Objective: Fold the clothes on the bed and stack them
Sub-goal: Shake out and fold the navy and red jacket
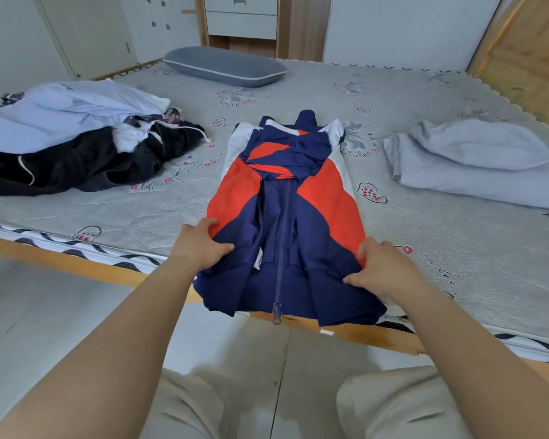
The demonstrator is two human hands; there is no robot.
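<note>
Your left hand (200,245) and right hand (382,269) each grip a side of the navy, red and white zip-front jacket (286,217), which lies narrowed lengthwise on the grey patterned mattress (425,248), its hem overhanging the near edge. Your fingertips are tucked under the fabric and hidden. The unfolded heap of black and pale-blue clothes (76,144) at left runs out of frame; a folded light-grey garment (476,160) at right is likewise cut off.

1 jacket (286,217), 1 clothes pile (76,144), 1 folded sheet (476,160), 1 pillow (225,66), 2 hands.
</note>
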